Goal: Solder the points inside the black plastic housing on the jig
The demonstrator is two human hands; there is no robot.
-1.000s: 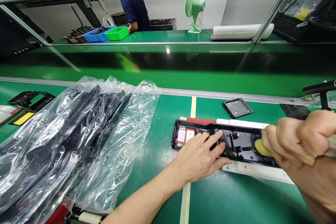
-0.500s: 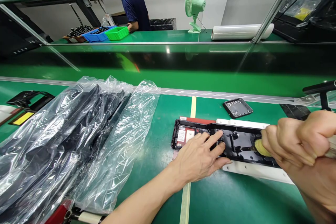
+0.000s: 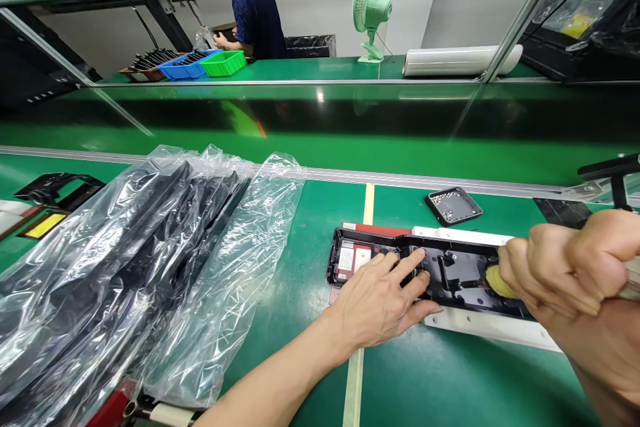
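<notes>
A long black plastic housing (image 3: 395, 238) lies on a white and red fixture (image 3: 475, 325) on the green bench. My left hand (image 3: 383, 300) rests across the housing with its fingers spread, pressing into its left half; the thumb lies by the near wall. In my right hand (image 3: 565, 273) is a power screwdriver with a yellow nose (image 3: 497, 282), gripped in a fist. It tilts down to the left, and its dark bit reaches into the housing near a raised black part. Most of the tool's body is hidden by my fingers.
A small black tray (image 3: 455, 205) of screws sits behind the fixture. Clear plastic bags (image 3: 215, 267) with dark parts cover the left. Beyond the belt (image 3: 320, 140) are a green fan (image 3: 371, 10), a film roll (image 3: 457, 60), bins (image 3: 223, 63) and a co-worker (image 3: 260, 20).
My hands, the screwdriver and the housing look still. Across the belt, the co-worker has raised their forearms, and a hand now shows above the bins.
</notes>
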